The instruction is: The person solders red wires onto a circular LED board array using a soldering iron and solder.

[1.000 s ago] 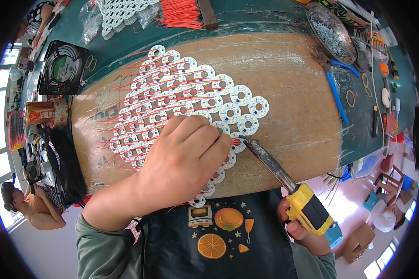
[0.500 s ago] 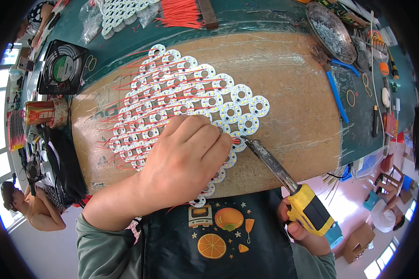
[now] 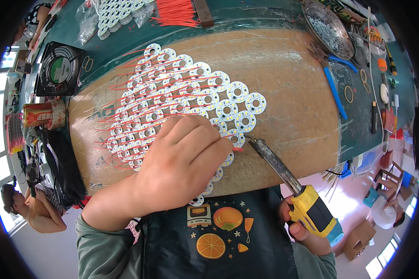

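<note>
A joined sheet of round white LED boards (image 3: 226, 110) lies on a brown board, many of its rings carrying thin red wires that trail off to the left. Over the sheet's lower part, my left hand (image 3: 184, 160) is closed in a pinch. Short ends of red wire (image 3: 237, 149) stick out past its fingertips, beside a ring near the right edge. My right hand (image 3: 308, 238) grips the yellow and black handle of a soldering iron (image 3: 314, 211). The iron's tip points up-left and sits close to that ring, slightly apart from the wire ends. My left palm hides several rings.
The brown board (image 3: 293, 88) rests on a green-topped table. Blue-handled pliers (image 3: 335, 90) and a metal dish of grey bits (image 3: 328, 32) are at right. A black fan (image 3: 59, 69) stands left; loose red wires (image 3: 176, 13) and stacked LED sheets (image 3: 118, 16) lie behind. Other people sit at both sides.
The soldering iron's tip has drawn a little to the right, away from the ring. The red wire ends at my left fingertips have shifted slightly toward me. The whole view has moved slightly.
</note>
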{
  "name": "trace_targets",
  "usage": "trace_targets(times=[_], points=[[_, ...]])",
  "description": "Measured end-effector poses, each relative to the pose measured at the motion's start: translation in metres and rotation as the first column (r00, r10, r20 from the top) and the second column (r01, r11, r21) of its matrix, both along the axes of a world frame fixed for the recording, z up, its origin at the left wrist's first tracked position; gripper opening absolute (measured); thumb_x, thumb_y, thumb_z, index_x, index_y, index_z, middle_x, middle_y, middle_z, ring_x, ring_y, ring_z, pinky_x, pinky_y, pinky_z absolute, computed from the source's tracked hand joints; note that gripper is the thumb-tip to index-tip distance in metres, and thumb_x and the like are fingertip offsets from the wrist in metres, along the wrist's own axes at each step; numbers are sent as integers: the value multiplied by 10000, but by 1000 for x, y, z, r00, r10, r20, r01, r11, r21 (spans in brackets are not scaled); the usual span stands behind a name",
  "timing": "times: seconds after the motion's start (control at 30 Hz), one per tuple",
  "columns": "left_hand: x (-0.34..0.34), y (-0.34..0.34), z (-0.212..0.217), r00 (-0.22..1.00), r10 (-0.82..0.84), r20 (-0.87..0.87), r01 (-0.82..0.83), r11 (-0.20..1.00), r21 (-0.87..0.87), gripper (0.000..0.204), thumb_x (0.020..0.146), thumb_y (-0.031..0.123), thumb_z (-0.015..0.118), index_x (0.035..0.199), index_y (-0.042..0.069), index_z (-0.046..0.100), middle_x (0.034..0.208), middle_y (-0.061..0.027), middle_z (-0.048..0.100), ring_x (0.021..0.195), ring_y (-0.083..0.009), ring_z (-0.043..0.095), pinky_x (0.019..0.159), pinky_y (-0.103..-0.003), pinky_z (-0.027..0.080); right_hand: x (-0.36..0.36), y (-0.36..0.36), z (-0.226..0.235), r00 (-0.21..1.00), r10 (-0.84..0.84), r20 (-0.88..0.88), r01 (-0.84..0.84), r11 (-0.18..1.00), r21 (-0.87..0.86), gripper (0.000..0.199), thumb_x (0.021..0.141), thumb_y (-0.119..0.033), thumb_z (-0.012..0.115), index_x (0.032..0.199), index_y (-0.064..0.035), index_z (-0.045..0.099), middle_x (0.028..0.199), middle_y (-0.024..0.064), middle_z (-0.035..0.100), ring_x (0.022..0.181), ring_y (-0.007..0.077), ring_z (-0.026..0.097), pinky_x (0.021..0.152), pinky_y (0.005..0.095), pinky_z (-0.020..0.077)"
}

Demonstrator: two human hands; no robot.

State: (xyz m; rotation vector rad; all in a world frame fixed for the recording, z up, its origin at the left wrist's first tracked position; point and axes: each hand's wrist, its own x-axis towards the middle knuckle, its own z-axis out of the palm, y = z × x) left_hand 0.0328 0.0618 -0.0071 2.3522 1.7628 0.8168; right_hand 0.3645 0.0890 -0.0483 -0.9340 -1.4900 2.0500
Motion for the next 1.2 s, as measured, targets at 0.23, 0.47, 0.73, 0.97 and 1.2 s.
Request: trace_targets(times=[0.23,0.47,0.73,0.97,1.2], points=[[1,-2,2,997,-75,6,76,993,-90,301,669,42,764,966,24,721,888,-70,652,861,-258,646,756,-361,522,5,-4,-4,1000,11,8,-12,997,82,412,824,-425,797,811,-59,608,666,42,564,553,198,564,513,301,431],[2,-3,-2,998,-53,-22,52,998,-42,305,663,41,768,965,23,724,877,-64,647,862,-252,648,757,-359,518,7,-1,-1,978,133,161,-154,980,124,483,838,-548,726,731,-101,576,642,28,558,539,232,566,500,331,424],[2,-3,0,998,-58,-22,56,996,-73,300,665,28,765,963,22,725,874,-67,643,867,-258,647,756,-366,515,7,0,1,965,159,210,-192,970,150,487,840,-571,703,720,-118,572,640,32,544,547,245,560,508,348,424],[2,-3,2,998,-56,-28,53,992,-112,304,669,29,758,970,20,721,892,-74,641,884,-266,644,758,-374,516,6,-6,-6,978,86,191,-137,953,271,490,844,-578,698,818,-99,595,661,29,551,550,250,560,512,352,422],[2,-3,2,998,-54,-22,51,992,-118,309,670,22,747,978,18,718,899,-79,638,885,-275,640,770,-378,521,11,-7,-5,999,49,5,-49,997,61,464,811,-467,802,866,-53,598,682,34,543,551,196,540,510,314,407]])
